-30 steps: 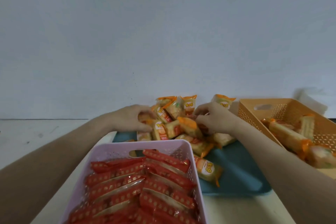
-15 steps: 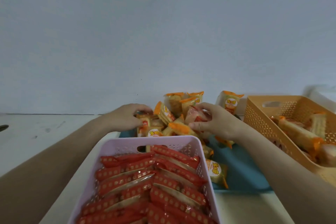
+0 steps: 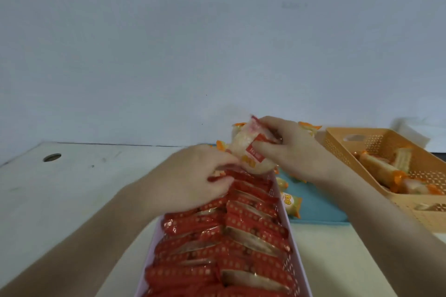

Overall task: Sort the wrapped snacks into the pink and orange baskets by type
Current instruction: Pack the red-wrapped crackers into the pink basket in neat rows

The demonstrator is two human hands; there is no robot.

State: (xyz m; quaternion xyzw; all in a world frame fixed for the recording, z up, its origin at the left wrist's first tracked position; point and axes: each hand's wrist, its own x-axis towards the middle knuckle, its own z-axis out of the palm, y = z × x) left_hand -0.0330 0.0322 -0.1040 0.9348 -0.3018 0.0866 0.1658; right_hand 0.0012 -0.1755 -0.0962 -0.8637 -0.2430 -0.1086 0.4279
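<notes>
My right hand (image 3: 289,152) pinches a pale wrapped snack with a red label (image 3: 248,152) and holds it above the far end of the pink basket (image 3: 298,251). That basket is packed with red-wrapped snacks (image 3: 231,236). My left hand (image 3: 193,176) is over the basket's far end, its fingers curled round a red-wrapped snack (image 3: 218,178), with one fingertip touching the pale snack. The orange basket (image 3: 337,142) at the right holds several orange-and-yellow snacks (image 3: 383,171). Motion blurs both hands.
A blue tray (image 3: 321,202) lies between the baskets, with loose yellow-orange snacks (image 3: 290,201) on it. More of the pile is hidden behind my hands. The white table has a round hole (image 3: 52,157) at the far left. A plain wall rises close behind.
Both hands have left the pile on the tray and come toward the pink basket. The right hand has lifted a pale red-labelled snack. The camera has tilted down and right.
</notes>
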